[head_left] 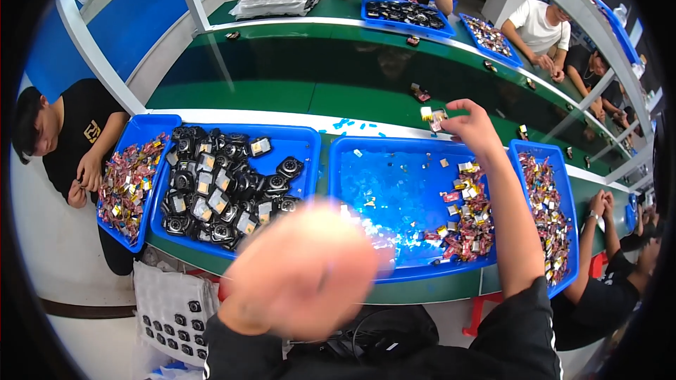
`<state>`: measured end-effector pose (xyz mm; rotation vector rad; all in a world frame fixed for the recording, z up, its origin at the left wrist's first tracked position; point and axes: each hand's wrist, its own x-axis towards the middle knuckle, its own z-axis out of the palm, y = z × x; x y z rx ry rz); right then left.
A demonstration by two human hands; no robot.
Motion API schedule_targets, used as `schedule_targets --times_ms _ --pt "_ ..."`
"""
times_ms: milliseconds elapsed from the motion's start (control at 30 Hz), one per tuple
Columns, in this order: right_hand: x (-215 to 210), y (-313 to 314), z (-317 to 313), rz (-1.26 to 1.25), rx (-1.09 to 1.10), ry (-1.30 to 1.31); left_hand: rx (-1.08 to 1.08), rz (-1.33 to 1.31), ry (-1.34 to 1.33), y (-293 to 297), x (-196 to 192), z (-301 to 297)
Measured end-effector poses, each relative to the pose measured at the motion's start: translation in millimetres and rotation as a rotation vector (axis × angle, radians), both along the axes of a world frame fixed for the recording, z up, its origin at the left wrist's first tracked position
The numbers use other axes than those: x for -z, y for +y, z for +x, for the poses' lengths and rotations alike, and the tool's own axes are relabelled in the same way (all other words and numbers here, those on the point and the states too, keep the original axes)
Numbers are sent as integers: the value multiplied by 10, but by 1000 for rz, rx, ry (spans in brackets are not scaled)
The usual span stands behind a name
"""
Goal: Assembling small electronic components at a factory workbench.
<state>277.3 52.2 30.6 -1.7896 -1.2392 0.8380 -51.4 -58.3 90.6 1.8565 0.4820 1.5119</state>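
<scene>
Over the belt: my right hand reaches past the far rim of the middle blue plastic tray and hangs above the long green conveyor belt.
Right fingers: pinched nearly closed on a small part with yellow and silver faces; the thumb and forefinger meet on it, the rest curl loosely.
Held part: in the air just beyond the middle tray's far edge, above the near side of the belt, apart from both.
Left hand: my left hand is close to the lens, in front of the middle tray's near left corner, and badly blurred; I cannot tell how far its fingers are open or whether they hold anything.
Step in hand: as I read it, I am setting one picked part out onto the belt.
Next move: I judge it calls for lowering the right hand to the belt and spreading the pinch so the part lies flat, clear of the other small parts riding there.
Supply: a heap of small red, yellow and silver parts lies in the middle tray's right half.
Left of the middle tray: a blue tray piled with small black round-lensed modules.
</scene>
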Motion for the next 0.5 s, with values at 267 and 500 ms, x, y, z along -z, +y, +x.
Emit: schedule_targets --times_ms 267,500 --pt "291 1102 -797 -145 -141 40 18 199 111 -722 -793 -609" --pt "701 1354 -764 82 -70 -623 0 225 231 -795 -982 -796"
